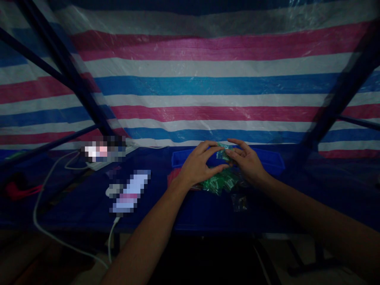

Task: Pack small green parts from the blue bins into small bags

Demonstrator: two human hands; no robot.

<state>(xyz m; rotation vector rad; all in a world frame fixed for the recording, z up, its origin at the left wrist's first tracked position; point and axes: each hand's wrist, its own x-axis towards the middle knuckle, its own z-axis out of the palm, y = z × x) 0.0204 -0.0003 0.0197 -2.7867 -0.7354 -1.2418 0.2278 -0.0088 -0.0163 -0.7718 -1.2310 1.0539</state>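
Here, seen from the head camera, both forearms reached forward over a dark blue table (74, 202), and the two hands met at its far middle. The right hand (246, 160) pinched a small packet (224, 152) of green contents between thumb and forefinger. The left hand (197, 164) curved towards the packet in a C, forefinger tip at its upper edge and thumb spread below. In this dim light it could not be told whether the left fingers actually gripped it.

The packet was held in the air between the fingertips, just above a pile of green packets (221, 182). The fingertip hold probably suited a thing so small and thin, and it kept the packet clear of the heap beneath. The pile lay under and between the wrists, in front of a blue tray (273, 160) whose rim showed behind the hands, so that stock sat directly within reach. One small clear bag (239, 202) lay apart, nearer the person, and something red (173, 178) showed beside the left wrist.

To the left, well apart from the hands, a white cable (44, 225) looped across the table edge. A striped tarp (208, 83) of pink, white and blue closed the background, crossed by dark poles (68, 75).
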